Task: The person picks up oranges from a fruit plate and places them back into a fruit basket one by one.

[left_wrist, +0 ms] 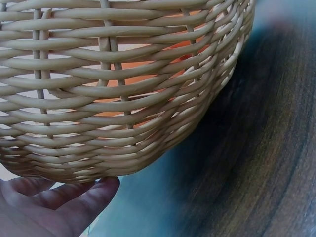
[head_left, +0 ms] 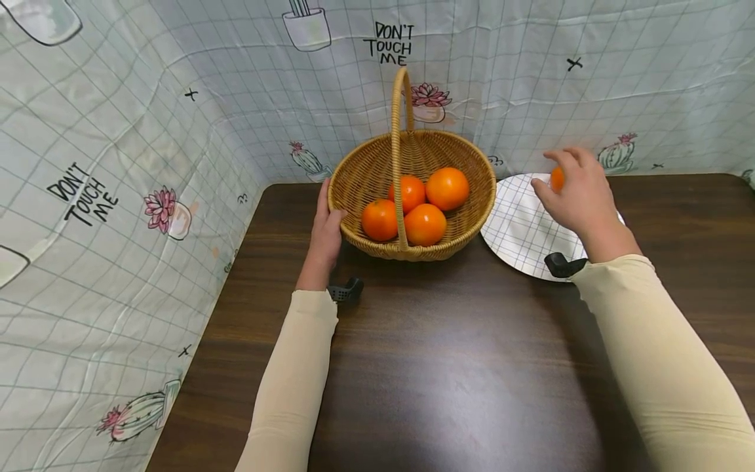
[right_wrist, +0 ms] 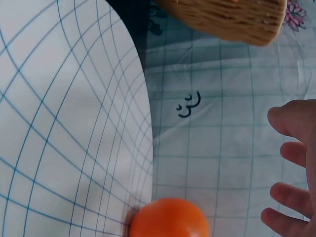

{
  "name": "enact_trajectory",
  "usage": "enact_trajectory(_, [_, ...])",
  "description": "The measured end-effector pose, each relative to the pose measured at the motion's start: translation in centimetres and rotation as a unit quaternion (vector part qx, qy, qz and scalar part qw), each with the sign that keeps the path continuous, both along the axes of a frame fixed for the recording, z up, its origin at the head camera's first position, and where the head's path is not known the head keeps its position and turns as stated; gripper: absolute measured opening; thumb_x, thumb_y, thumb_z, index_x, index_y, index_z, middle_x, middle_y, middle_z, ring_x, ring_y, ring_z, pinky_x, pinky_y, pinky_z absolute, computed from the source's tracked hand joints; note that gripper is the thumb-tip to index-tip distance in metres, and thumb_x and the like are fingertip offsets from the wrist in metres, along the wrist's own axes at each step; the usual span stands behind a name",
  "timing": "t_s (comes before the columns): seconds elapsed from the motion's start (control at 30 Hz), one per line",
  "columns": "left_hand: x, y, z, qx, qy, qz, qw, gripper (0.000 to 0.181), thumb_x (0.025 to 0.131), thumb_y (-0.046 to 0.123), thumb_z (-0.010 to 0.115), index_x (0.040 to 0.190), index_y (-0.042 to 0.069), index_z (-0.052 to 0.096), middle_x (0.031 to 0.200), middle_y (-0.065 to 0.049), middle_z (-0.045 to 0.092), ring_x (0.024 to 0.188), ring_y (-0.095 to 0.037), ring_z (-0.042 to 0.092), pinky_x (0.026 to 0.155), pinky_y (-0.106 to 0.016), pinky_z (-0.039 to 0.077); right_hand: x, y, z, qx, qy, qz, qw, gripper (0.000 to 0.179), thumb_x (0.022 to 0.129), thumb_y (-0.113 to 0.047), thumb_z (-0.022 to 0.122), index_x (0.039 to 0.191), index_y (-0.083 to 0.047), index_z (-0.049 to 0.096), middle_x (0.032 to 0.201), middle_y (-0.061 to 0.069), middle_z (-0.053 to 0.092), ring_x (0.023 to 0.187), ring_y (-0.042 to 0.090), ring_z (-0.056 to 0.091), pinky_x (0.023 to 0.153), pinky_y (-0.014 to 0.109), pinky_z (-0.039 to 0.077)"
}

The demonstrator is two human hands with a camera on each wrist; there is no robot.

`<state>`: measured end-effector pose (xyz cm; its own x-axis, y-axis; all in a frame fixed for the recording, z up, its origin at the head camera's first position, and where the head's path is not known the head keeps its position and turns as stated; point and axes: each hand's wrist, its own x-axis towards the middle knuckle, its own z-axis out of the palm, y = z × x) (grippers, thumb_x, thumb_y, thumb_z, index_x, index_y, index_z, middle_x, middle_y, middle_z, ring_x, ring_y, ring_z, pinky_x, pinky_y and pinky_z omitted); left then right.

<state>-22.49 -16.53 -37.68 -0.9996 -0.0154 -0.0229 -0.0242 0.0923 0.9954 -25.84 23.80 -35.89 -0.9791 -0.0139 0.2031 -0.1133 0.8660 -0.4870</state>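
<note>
A wicker basket [head_left: 368,157] with a tall arched handle stands near the back wall and holds several oranges [head_left: 446,189]. My left hand [head_left: 326,231] grips the basket's left side, thumb by the rim and fingers against the outer wall. In the left wrist view those fingers [left_wrist: 94,197] touch the weave low down. On the right, a round white plate with a grid pattern [head_left: 522,229] bears one orange [right_wrist: 170,219] near its far edge. My right hand [head_left: 580,196] hovers over the plate beside that orange, fingers spread and slightly bent, with a gap between them and the fruit.
A grid-patterned cloth [head_left: 248,78] with cactus drawings covers the back and left sides. The dark wooden table [head_left: 442,360] stretches in front of the basket and plate. The plate lies close to the basket's right side.
</note>
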Motion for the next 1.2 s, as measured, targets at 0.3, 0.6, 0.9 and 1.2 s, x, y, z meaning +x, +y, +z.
enact_trajectory(0.3, [0.0,-0.1,-0.1,0.0,0.003,0.0,1.0,0.073,0.093,0.011,0.038,0.157,0.03,0.009,0.163,-0.005,0.015,0.143,-0.029,0.033,0.113,-0.043,0.034,-0.9,1.2,-0.5,0.017,-0.025,-0.021,0.9993,0.061,0.095,-0.034,0.05,0.149,-0.009,0.037,0.157,0.021,0.022,0.139,0.048,0.025,0.106,0.066,0.03])
enact_trajectory(0.6, [0.0,-0.2,-0.1,0.002,0.005,0.0,1.0,0.073,0.093,0.011,0.037,0.157,0.03,0.009,0.163,-0.005,0.015,0.144,-0.028,0.032,0.114,-0.042,0.033,-1.3,2.1,-1.2,0.022,-0.027,-0.029,0.999,0.06,0.095,-0.034,0.049,0.148,-0.008,0.038,0.157,0.023,0.021,0.136,0.05,0.026,0.102,0.066,0.033])
enact_trajectory(0.9, [0.0,-0.1,-0.2,0.004,0.009,-0.004,0.9999,0.074,0.092,0.01,0.037,0.157,0.028,0.009,0.163,-0.007,0.015,0.143,-0.031,0.032,0.113,-0.046,0.034,-2.1,2.9,-1.4,0.035,-0.049,-0.033,0.9976,0.062,0.095,-0.032,0.05,0.149,-0.006,0.035,0.157,0.024,0.02,0.137,0.051,0.023,0.104,0.067,0.031])
enact_trajectory(1.2, [0.0,-0.1,-0.1,0.003,0.011,-0.004,0.9999,0.074,0.092,0.01,0.037,0.157,0.028,0.009,0.163,-0.007,0.014,0.144,-0.032,0.031,0.113,-0.045,0.034,-2.9,3.6,-1.4,0.043,-0.08,-0.03,0.9954,0.069,0.094,-0.035,0.051,0.153,-0.008,0.027,0.158,0.026,0.013,0.139,0.053,0.018,0.105,0.07,0.026])
